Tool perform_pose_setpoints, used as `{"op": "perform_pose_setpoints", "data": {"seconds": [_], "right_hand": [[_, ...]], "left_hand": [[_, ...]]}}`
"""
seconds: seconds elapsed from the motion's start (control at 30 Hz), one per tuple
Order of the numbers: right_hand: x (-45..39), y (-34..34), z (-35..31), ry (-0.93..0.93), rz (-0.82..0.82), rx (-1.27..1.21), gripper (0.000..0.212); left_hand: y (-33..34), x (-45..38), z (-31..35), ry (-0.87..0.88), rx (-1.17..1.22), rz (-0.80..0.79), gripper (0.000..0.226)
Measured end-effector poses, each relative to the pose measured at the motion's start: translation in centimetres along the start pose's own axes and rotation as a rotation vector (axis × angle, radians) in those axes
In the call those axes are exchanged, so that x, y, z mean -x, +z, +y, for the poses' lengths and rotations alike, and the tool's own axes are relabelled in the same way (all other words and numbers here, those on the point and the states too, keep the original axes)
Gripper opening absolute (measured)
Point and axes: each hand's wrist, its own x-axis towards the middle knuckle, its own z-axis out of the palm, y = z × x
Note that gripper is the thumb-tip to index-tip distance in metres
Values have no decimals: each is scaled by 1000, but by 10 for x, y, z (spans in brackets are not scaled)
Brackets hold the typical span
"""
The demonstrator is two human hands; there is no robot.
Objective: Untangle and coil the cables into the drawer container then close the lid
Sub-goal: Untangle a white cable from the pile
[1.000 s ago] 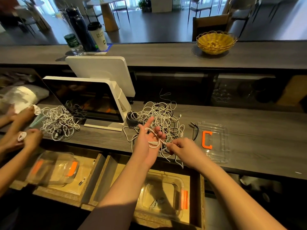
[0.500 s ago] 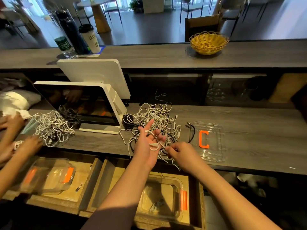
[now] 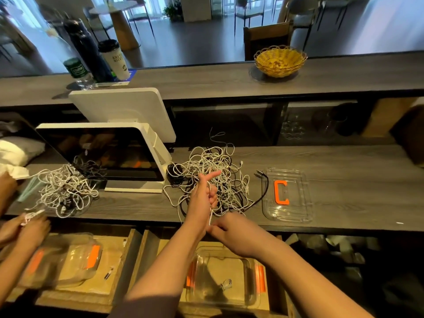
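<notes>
Pinching a white cable (image 3: 210, 217) between both hands above the open drawer.
Left hand (image 3: 203, 198) curls around the cable, right hand (image 3: 231, 228) pinches its lower end; tangled cables (image 3: 213, 177) lie just beyond, container (image 3: 221, 281) below, lid (image 3: 286, 196) right.

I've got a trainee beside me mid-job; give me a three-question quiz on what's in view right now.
1. True or false: the lid is on the container.
2. Which hand has the white cable wound around it: A) left hand B) right hand?
3. Fill in: the container sits in an open ____.

Key:
1. False; the lid lies on the counter, right of the cable pile.
2. A; the right hand pinches the cable just below.
3. Drawer.
</notes>
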Motion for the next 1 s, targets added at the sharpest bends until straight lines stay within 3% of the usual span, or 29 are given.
{"op": "perform_pose_setpoints", "data": {"seconds": [0.27, 0.4, 0.5, 0.7, 0.8, 0.9, 1.0], "right_hand": [[0, -9, -11, -32, 197, -145, 27], [2, -11, -11, -43, 294, -204, 21], [-1, -10, -9, -58, 413, -163, 19], [-6, -18, 1, -5, 665, -107, 23], [-7, -26, 8, -3, 751, 9, 30], [-3, -31, 11, -3, 786, 18, 33], [-4, -32, 15, -4, 811, 27, 31]], "left_hand": [[-10, 4, 7, -143, -155, -237, 58], [-14, 3, 16, -353, -263, -457, 62], [-19, 2, 24, -482, -304, -467, 66], [-27, 6, 36, -612, -174, -598, 80], [-31, 7, 34, -608, -179, -766, 69], [-35, 5, 34, -496, -390, -914, 43], [-39, 0, 39, -395, -643, -904, 54]]}}
